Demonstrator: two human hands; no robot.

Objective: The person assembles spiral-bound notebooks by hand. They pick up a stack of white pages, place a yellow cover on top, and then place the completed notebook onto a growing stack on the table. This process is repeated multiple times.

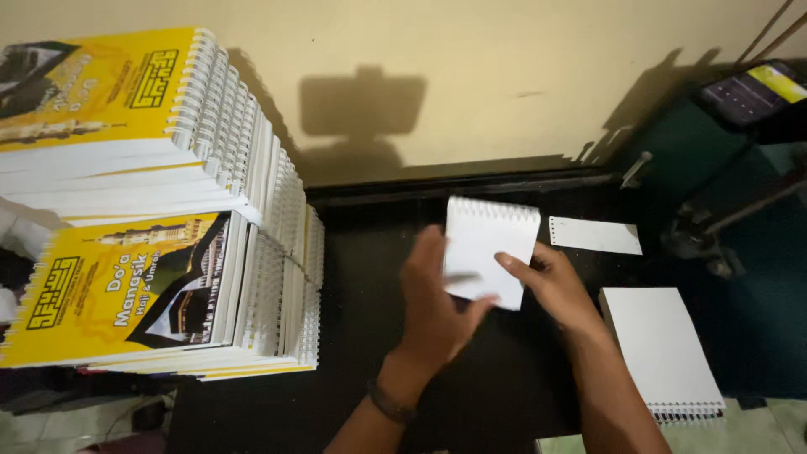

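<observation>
Both my hands hold a small white booklet (487, 244) with a punched top edge, tilted above a black work surface (353, 336). My left hand (437, 303) grips its lower left side, with a dark band on the wrist. My right hand (551, 282) pinches its lower right edge with thumb and fingers.
Two tall stacks of yellow-covered spiral-bound booklets (160, 286) stand at the left against a beige wall. A white punched strip of paper (595, 235) lies to the right, and a white spiral-bound pad (660, 345) sits at the surface's right edge. A metal machine frame (723, 210) stands at far right.
</observation>
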